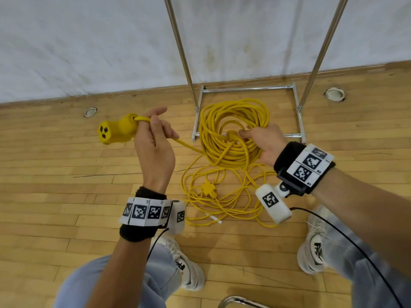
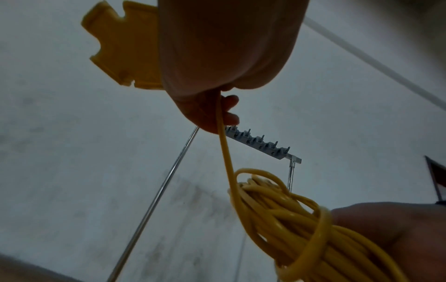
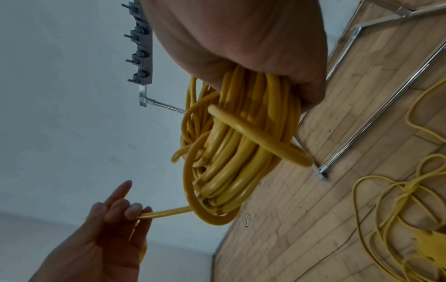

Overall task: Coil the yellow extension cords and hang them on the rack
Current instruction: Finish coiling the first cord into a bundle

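Observation:
My right hand [image 1: 261, 138] grips a thick yellow cord coil [image 1: 233, 132], held in the air in front of the rack; the same coil [image 3: 241, 145] fills the right wrist view, with one turn wrapped across the bundle. My left hand [image 1: 155, 130] pinches the cord's free end just behind its yellow socket head [image 1: 115, 128], which points left. The taut strand [image 2: 225, 145] runs from those fingers to the coil. A thinner yellow cord [image 1: 222, 196] lies loose on the floor below, with a multi-outlet block [image 1: 208, 188].
The metal rack's uprights [image 1: 180, 47] and base frame [image 1: 246, 88] stand against the white wall ahead. Its grey hook bar [image 2: 263, 145] shows overhead in the wrist views. My feet in white shoes [image 1: 189, 267] stand on the wooden floor near the loose cord.

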The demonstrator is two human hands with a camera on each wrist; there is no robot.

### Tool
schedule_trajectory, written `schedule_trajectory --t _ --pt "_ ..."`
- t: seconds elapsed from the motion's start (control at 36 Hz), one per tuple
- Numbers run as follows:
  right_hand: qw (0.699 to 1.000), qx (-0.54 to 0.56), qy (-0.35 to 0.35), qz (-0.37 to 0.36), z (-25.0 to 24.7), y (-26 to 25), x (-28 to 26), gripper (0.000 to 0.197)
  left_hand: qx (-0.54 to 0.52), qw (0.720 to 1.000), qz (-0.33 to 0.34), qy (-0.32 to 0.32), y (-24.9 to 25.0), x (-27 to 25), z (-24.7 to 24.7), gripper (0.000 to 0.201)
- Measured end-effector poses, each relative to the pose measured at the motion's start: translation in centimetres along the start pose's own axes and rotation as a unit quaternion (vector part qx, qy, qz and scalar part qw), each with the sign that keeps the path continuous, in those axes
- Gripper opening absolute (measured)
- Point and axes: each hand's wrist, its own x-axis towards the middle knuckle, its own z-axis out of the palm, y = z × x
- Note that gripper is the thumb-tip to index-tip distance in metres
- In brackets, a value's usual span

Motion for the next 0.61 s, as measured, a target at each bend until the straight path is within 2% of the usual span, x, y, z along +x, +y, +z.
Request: schedule_trajectory --t 0.08,0.19,0.28,0.39,0.47,0.53,0.61 --pt "1.0 -0.008 -0.009 0.0 -0.1 0.6 0.5 0.054 0.029 0.999 0.019 -0.023 0.3 0.5 -0.4 0.035" --pt "0.998 -0.05 -0.008 -0.031 0.1 0.4 -0.1 0.035 0.041 0.999 0.012 -0.026 0.6 1.1 -0.7 0.034" --pt "0.989 -0.108 0.002 -0.098 -0.1 0.6 0.5 0.033 0.045 0.998 0.003 -0.032 0.7 1.3 -1.0 0.036" --pt "0.96 -0.203 0.02 -0.192 -0.3 0.6 0.9 0.032 0.091 0.994 0.034 -0.041 0.8 1.7 -1.5 0.039" --pt "0.923 -0.298 0.025 -0.242 -0.6 0.4 0.8 0.04 0.128 0.989 0.067 -0.024 1.4 2.4 -2.2 0.041" --pt "0.906 -0.342 0.022 -0.249 -0.6 0.7 1.0 0.043 0.144 0.985 0.086 -0.026 1.7 2.8 -2.7 0.042" --pt "0.905 -0.36 0.017 -0.227 -0.4 1.3 1.2 0.042 0.166 0.98 0.106 -0.033 2.2 3.0 -3.1 0.041"
